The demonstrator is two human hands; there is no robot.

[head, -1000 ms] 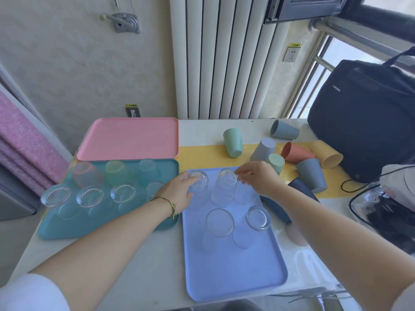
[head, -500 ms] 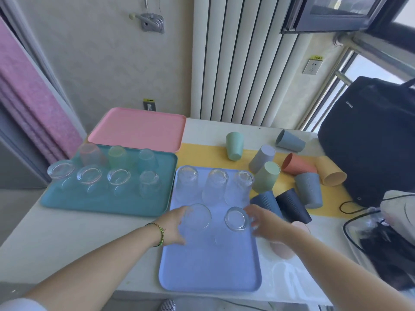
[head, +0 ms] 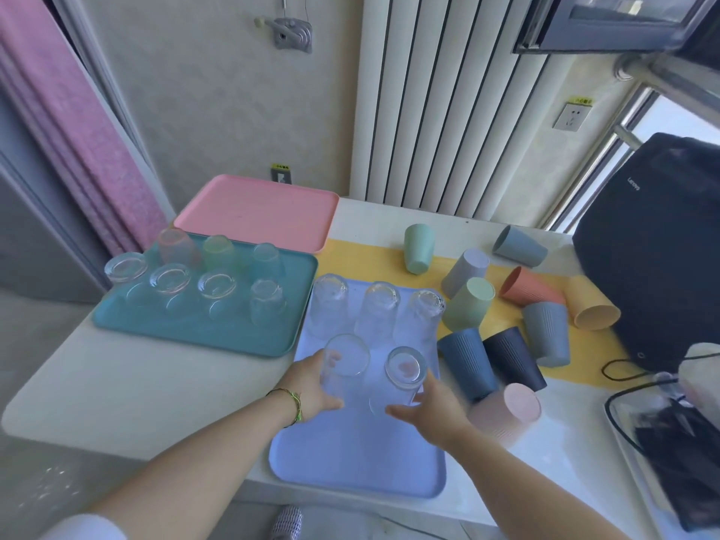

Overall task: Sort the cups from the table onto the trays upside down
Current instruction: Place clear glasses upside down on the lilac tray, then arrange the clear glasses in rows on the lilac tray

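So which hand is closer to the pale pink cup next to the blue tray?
Right. The right hand, gripping the front right glass, is just beside the pale pink cup. The left hand, gripping the front left glass, is farther off across the blue tray.

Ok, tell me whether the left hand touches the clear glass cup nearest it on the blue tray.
Touching. The head view shows the left hand curled round the clear glass cup, gripping its side.
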